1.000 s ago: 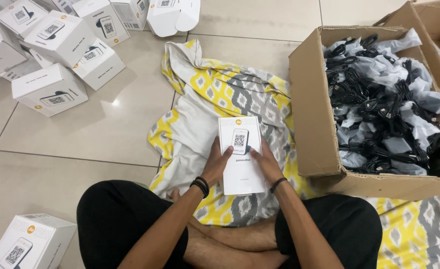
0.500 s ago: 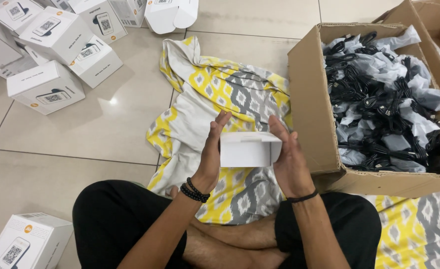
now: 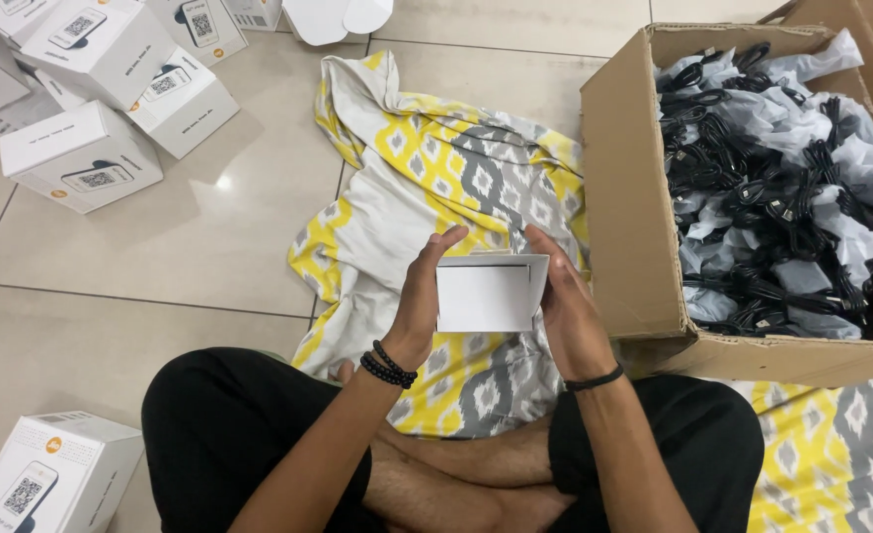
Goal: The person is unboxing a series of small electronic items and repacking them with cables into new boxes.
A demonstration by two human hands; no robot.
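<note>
I sit cross-legged on a tiled floor. Both hands hold a small white carton (image 3: pixel 488 292) in front of me, above a yellow, grey and white patterned cloth (image 3: pixel 427 188). My left hand (image 3: pixel 423 296) grips its left side, with dark bead bracelets on the wrist. My right hand (image 3: pixel 567 306) grips its right side, with a thin black band on the wrist. The carton is turned so that a plain white face points at me, and its top edge looks slightly opened up.
A big cardboard box (image 3: pixel 634 197) at the right is filled with black cables in clear bags (image 3: pixel 782 188). Several white printed boxes (image 3: pixel 81 158) lie at the upper left, one more (image 3: pixel 46 474) by my left knee. An opened white flap piece (image 3: pixel 338 15) lies at the top.
A second ago the carton lay flat on the cloth under my hands. I have lifted it and turned it, so its plain side faces me now.
</note>
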